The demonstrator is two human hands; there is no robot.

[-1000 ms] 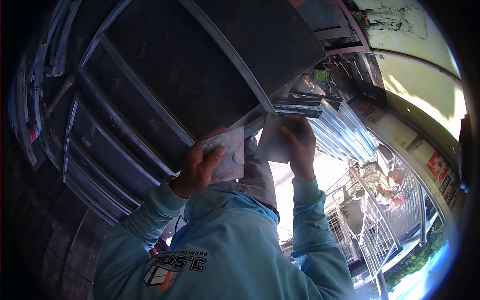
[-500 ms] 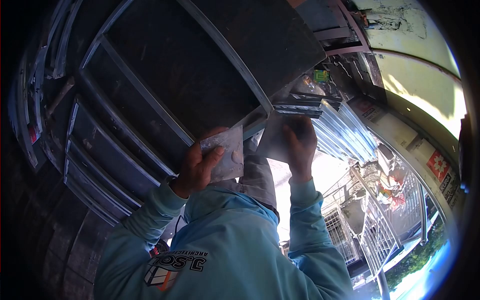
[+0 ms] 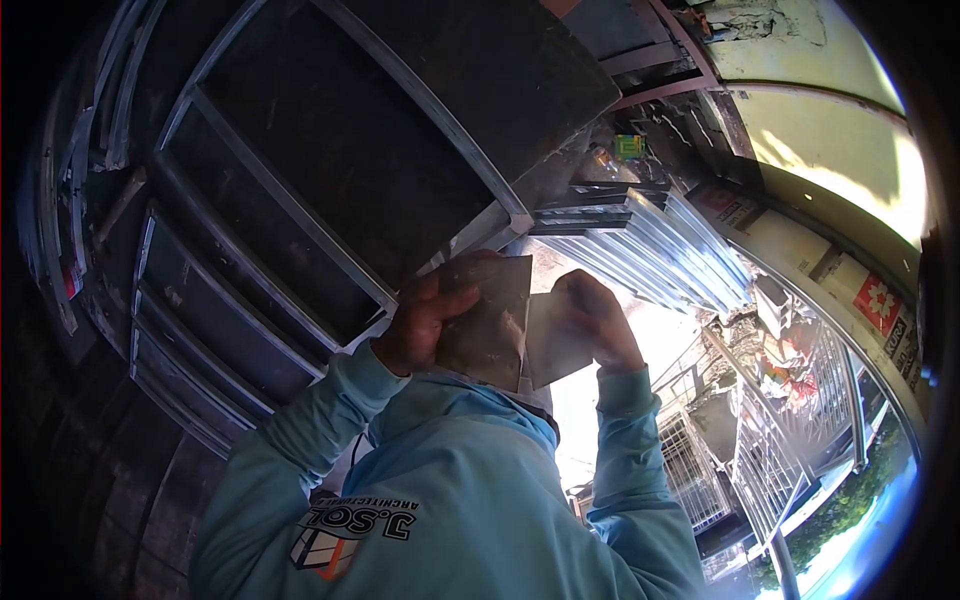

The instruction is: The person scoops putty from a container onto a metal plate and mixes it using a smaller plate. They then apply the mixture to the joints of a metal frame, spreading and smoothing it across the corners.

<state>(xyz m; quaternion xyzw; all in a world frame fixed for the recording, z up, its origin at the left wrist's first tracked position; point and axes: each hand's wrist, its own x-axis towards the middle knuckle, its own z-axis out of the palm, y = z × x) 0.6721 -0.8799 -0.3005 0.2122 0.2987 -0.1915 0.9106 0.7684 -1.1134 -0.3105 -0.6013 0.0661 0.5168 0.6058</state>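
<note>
My left hand [image 3: 432,318] is closed on a flat, squarish metal plate [image 3: 498,325], its thumb lying across the dark, smudged face. A second flat plate [image 3: 550,350], lighter grey and also straight-edged, is pinched by its upper right part in my right hand [image 3: 597,318]. I hold both pieces up in front of my waist. Their neighbouring edges meet or overlap in this view, the left plate standing a little higher. Just beyond my left hand lies the corner of a welded metal frame [image 3: 300,225].
The frame rests on a dark tabletop [image 3: 560,80]. Ribbed metal sheets [image 3: 660,250] are stacked beyond my right hand. More metal bars [image 3: 75,190] lie at the far left, and white grilles [image 3: 765,465] stand at the right. A Kobewel-like red-and-white box [image 3: 878,305] lies along the right wall.
Both hands have brought the plates together in the middle. The left plate moved right and turned darker side to view; the right plate tilted and now shows a lighter face.
</note>
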